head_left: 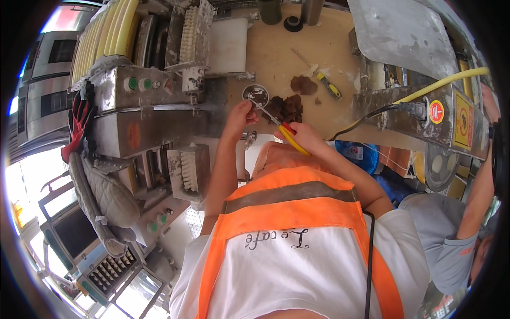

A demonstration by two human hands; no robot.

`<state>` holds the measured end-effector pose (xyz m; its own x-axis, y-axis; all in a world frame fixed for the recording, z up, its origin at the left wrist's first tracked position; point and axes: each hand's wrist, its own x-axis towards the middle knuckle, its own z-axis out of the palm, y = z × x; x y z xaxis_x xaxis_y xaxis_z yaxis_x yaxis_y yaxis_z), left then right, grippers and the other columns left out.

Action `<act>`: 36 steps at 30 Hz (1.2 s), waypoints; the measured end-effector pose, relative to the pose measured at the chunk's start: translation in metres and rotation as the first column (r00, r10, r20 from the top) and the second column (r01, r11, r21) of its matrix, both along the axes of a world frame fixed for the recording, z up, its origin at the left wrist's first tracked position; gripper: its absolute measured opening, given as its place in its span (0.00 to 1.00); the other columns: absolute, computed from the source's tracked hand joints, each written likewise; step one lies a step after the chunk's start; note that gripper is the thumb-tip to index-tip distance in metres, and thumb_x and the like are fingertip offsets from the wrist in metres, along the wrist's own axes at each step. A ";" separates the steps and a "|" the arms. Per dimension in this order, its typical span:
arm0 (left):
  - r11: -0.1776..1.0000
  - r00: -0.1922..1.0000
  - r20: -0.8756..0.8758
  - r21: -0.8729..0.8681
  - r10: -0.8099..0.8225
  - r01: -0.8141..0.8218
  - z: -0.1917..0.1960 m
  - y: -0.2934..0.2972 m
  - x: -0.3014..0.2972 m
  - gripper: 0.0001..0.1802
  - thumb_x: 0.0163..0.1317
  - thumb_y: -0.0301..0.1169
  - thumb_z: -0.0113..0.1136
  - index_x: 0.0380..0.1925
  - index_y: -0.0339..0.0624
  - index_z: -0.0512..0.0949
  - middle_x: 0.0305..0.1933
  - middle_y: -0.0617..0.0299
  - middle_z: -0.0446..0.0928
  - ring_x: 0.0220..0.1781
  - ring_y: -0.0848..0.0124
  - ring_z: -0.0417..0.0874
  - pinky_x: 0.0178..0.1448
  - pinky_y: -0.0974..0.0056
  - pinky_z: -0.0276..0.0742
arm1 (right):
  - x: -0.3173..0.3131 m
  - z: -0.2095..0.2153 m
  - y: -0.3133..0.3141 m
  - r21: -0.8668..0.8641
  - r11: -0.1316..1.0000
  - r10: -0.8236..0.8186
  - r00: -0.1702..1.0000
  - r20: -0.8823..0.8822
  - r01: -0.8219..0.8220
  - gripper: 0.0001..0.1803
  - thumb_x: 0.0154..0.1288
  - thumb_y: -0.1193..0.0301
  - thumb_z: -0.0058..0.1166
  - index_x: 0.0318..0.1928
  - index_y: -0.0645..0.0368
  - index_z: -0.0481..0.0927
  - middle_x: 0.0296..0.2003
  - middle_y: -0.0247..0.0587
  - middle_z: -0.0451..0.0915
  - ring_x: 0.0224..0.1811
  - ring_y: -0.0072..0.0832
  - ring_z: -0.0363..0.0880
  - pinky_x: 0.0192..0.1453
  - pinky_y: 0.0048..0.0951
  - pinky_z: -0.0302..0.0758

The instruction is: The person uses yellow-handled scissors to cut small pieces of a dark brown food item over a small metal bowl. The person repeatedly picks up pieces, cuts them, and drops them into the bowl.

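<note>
My right hand (304, 136) is wrapped around the yellow-and-red handle of a screwdriver (293, 139). Its thin metal shaft slants up and left toward my left hand (241, 118), whose fingers are pinched close to the tip. What they hold, if anything, is too small to make out. Just beyond that hand lies a round metal-rimmed piece (256, 95) with a dark inside. Crumbly dark brown dough-like lumps (287, 109) sit to its right. Farther right are a flatter brown lump (304, 84) and a second screwdriver (330, 86) with a yellow-and-black handle.
A tan worktop (324, 48) spreads ahead, with a dark cylinder (269, 10) at its far edge. Floury metal machinery (149, 87) stands left, another metal unit (425, 114) with a plugged-in cable right. Red-black gloves (79, 125) hang far left. Another person (451, 234) is at the right.
</note>
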<state>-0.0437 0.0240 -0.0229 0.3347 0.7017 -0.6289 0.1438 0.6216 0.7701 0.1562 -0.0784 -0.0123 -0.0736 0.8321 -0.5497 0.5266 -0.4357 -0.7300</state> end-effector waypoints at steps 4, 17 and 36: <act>0.999 0.999 0.039 0.018 0.031 -0.032 -0.003 0.000 0.002 0.13 0.63 0.41 0.46 0.29 0.44 0.70 0.21 0.69 0.69 0.25 0.76 0.75 0.33 0.71 0.72 | 0.000 -0.006 0.000 -0.012 1.000 -0.007 0.998 -0.061 0.007 0.34 0.51 0.40 0.54 0.24 0.65 0.74 0.24 0.53 0.77 0.29 0.45 0.77 0.34 0.36 0.71; 0.996 0.993 0.087 0.052 0.074 -0.079 -0.007 0.000 -0.002 0.10 0.65 0.36 0.46 0.27 0.44 0.69 0.21 0.68 0.68 0.25 0.75 0.74 0.33 0.71 0.69 | 0.001 0.001 0.004 -0.135 0.991 -0.020 0.991 -0.129 0.003 0.32 0.52 0.43 0.56 0.26 0.66 0.76 0.23 0.50 0.76 0.25 0.36 0.73 0.32 0.33 0.69; 0.944 0.985 -0.128 0.322 0.120 -0.073 -0.018 -0.008 0.016 0.11 0.68 0.33 0.43 0.29 0.40 0.71 0.23 0.67 0.69 0.23 0.77 0.72 0.29 0.72 0.70 | -0.002 0.010 -0.006 0.011 1.000 0.010 0.998 -0.066 -0.010 0.30 0.54 0.43 0.54 0.35 0.63 0.75 0.31 0.50 0.79 0.36 0.44 0.77 0.39 0.36 0.71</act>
